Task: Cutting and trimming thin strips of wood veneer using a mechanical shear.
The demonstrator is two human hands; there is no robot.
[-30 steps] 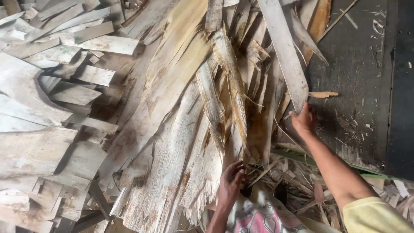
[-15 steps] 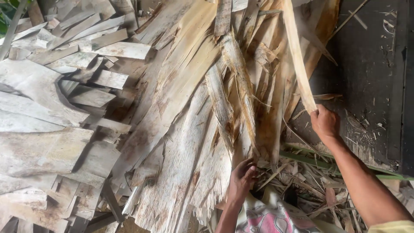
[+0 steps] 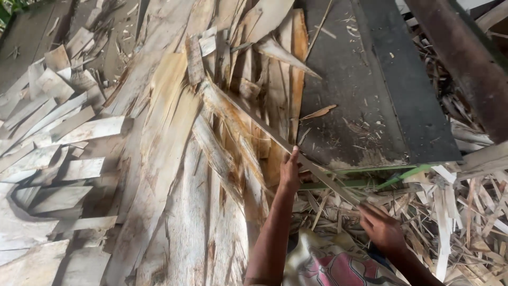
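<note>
Head view: both hands, left (image 3: pixel 289 172) and right (image 3: pixel 382 229), grip one long veneer strip (image 3: pixel 296 153), lifting it clear of the veneer pile (image 3: pixel 174 159).

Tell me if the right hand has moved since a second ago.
Yes. The right hand has dropped from up beside the dark platform to below its green edge, near the scrap pile, with a long strip by its fingers.

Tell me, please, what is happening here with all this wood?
A person is handling a long thin wood strip over a big pile of veneer sheets. The left hand rests on the strip partway along, while the right hand holds its near end. A dark table lies behind, with scraps heaped beside it.
</note>
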